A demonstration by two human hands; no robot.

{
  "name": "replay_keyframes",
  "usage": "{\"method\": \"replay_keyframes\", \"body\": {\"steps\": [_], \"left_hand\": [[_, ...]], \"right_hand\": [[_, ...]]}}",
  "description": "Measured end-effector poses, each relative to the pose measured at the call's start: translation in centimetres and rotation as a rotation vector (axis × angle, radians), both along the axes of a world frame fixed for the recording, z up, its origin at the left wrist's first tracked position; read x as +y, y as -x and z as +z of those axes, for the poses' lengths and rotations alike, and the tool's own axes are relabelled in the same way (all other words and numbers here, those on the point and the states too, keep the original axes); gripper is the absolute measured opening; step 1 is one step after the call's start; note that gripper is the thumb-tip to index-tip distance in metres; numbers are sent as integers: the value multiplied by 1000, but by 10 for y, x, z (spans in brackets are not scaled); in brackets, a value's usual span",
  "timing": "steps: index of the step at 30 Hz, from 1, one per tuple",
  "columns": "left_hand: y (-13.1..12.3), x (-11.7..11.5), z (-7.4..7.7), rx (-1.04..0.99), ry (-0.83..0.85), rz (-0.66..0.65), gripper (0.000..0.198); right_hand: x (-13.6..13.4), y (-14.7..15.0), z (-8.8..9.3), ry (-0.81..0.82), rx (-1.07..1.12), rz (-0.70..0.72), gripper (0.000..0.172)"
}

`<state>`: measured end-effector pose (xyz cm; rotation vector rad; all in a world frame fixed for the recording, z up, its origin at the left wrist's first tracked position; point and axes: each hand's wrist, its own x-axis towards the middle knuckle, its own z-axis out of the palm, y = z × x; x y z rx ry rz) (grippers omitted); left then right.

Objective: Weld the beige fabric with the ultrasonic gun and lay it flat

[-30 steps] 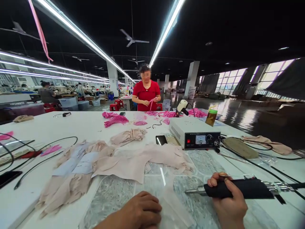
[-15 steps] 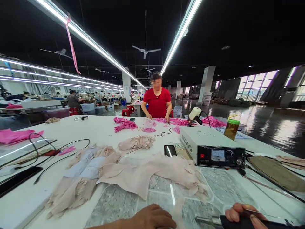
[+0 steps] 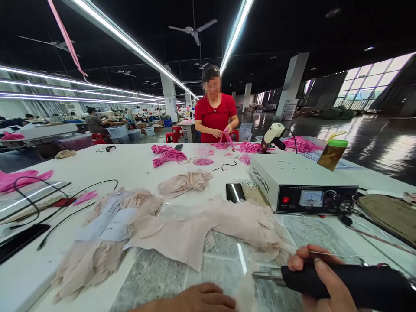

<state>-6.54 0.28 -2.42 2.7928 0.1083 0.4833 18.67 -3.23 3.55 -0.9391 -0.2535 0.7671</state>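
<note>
A: What is the right hand (image 3: 336, 290) doing, near right?

B: Its grip is wrapping around a black handheld tool (image 3: 373, 281). A thin metal piece (image 3: 326, 255) is also showing between the fingers.

A: Where is the tool pointing?

B: Its metal tip (image 3: 271, 276) is pointing left, reaching a pale strip of fabric (image 3: 246, 291); whether it is touching, I can't tell.

A: Where is that strip lying?

B: It is lying near the middle, on a grey marbled mat (image 3: 156, 268) that is covering part of the white desk (image 3: 84, 173).

A: And the left hand (image 3: 204, 299)?

B: It is resting palm down by the strip's left edge, fingers slightly bending. I can't tell whether its grip is pinching anything.

A: What is lying farther off?

B: Loose beige fabric (image 3: 191, 234) is spreading over the mat's far part, and a paper-banded bundle (image 3: 91, 266) is lying to its left. A control box (image 3: 302, 173) is standing on the right, with a phone (image 3: 234, 192) lying to its left and a green-lidded jar (image 3: 332, 156) standing beyond it. At the far side, a person in a red top (image 3: 216, 117) is holding a pink strip (image 3: 226, 138).
</note>
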Motion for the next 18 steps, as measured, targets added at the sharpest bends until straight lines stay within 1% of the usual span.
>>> {"method": "replay_keyframes", "body": {"steps": [2,6,10,13,16,18], "left_hand": [[-3,2,5,-43,-33,-6,27],[-15,10,16,-188,-204,-38,27],[-26,18,32,-110,-295,-51,21],[-30,21,43,-44,-330,-47,23],[-30,21,48,-14,-339,-45,24],[-29,21,49,20,-343,-46,23]], "right_hand": [[-3,3,3,11,4,15,44],[-5,7,3,-44,-73,25,39],[1,12,1,-111,-158,55,35],[3,16,3,-155,-185,76,32],[-7,13,0,-180,-167,72,29],[-19,4,-8,-190,-136,90,27]]}}
